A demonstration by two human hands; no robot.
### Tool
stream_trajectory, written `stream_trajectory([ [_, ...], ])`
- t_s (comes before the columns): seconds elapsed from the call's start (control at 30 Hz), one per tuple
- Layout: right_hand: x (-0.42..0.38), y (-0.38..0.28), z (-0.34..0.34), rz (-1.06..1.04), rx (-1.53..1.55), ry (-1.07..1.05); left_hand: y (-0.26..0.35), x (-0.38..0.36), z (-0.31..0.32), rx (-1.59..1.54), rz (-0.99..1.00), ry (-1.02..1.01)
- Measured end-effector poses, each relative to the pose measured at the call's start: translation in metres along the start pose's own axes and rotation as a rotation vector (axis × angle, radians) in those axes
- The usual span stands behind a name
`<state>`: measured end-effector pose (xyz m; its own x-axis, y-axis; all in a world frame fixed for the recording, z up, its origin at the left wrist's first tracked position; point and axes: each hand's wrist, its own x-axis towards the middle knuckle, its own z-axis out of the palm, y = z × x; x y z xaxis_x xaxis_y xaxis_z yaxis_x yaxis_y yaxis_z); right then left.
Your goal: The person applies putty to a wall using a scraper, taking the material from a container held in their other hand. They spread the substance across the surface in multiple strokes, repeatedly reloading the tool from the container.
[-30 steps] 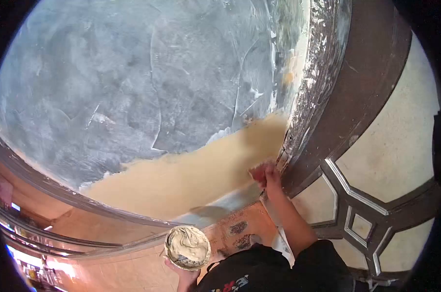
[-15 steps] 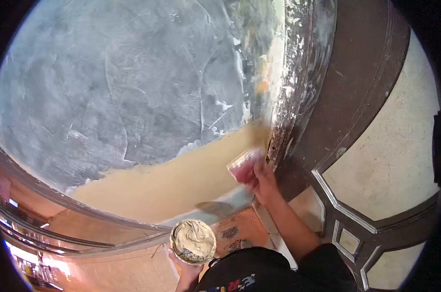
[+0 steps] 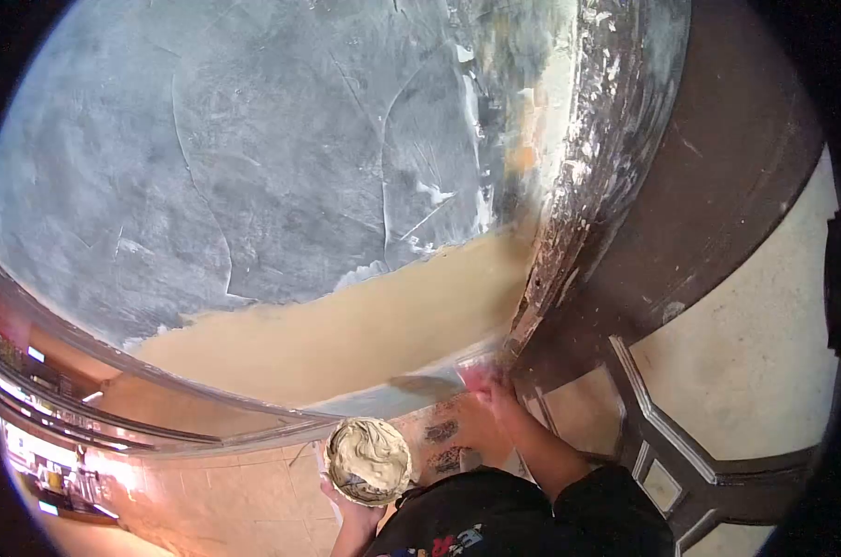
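Observation:
My left hand (image 3: 353,506) grips the side of a round tub (image 3: 331,464), held level in front of my body. Swirled cream-coloured filler (image 3: 372,455) fills it. In my right hand (image 3: 496,388) is a flat red spreader (image 3: 474,369), blurred by motion, at the lower right corner of the wall. A smooth beige coat (image 3: 365,325) runs along the bottom of the grey-blue wall (image 3: 281,167). Just left of the spreader, a shadow falls over the pale lower edge (image 3: 420,385) of the wall.
Right of the wall stands a dark wooden frame (image 3: 597,186) with worn, flaking paint along its edge. Brown trim with pale panels (image 3: 736,371) lies farther right. Tiled floor (image 3: 225,501) stretches below, with dark smudges (image 3: 443,432) near my body.
My right hand and the spreader have moved down from the beige coat to the wall's lower edge. The tub stays in my left hand, and the view has shifted slightly.

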<state>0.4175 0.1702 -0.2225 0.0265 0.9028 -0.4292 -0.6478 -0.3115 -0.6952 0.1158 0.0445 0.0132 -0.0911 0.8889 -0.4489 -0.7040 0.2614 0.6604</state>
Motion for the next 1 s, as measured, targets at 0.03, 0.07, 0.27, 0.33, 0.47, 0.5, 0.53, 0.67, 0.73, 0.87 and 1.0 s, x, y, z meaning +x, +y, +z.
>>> stream_trajectory([
  [0.03, 0.001, 0.024, -0.016, 0.060, 0.038, 0.111, 0.002, -0.001, 0.005, -0.038, -0.002, 0.035],
  [0.07, -0.007, 0.023, -0.013, 0.065, 0.039, 0.104, 0.006, -0.003, 0.013, -0.075, -0.003, 0.068],
  [0.27, -0.052, -0.007, 0.043, 0.235, -0.452, -0.140, 0.010, -0.005, 0.011, -0.097, 0.076, 0.005],
  [0.33, -0.068, -0.043, 0.085, 0.254, -0.457, -0.148, 0.015, -0.004, 0.016, -0.060, 0.090, 0.014],
  [0.47, -0.096, -0.106, 0.152, 0.078, -0.395, -0.377, 0.025, -0.007, 0.037, 0.016, 0.165, -0.049],
  [0.5, -0.101, -0.118, 0.165, 0.016, -0.356, -0.386, 0.024, -0.005, 0.041, -0.009, 0.212, -0.085],
  [0.53, -0.105, -0.127, 0.174, 0.017, -0.361, -0.398, 0.022, -0.003, 0.041, -0.001, 0.250, -0.119],
  [0.67, -0.118, -0.154, 0.205, -0.421, -0.496, -0.491, 0.031, -0.006, 0.071, 0.049, 0.315, -0.176],
  [0.73, -0.140, -0.179, 0.229, -0.764, -0.775, -0.554, 0.032, -0.006, 0.074, 0.073, 0.344, -0.183],
  [0.87, -0.155, -0.186, 0.245, -1.001, -0.988, -0.602, 0.032, -0.007, 0.076, 0.026, 0.363, -0.261],
  [1.0, -0.162, -0.179, 0.255, -1.066, -0.976, -0.645, 0.031, -0.007, 0.081, -0.011, 0.376, -0.329],
])
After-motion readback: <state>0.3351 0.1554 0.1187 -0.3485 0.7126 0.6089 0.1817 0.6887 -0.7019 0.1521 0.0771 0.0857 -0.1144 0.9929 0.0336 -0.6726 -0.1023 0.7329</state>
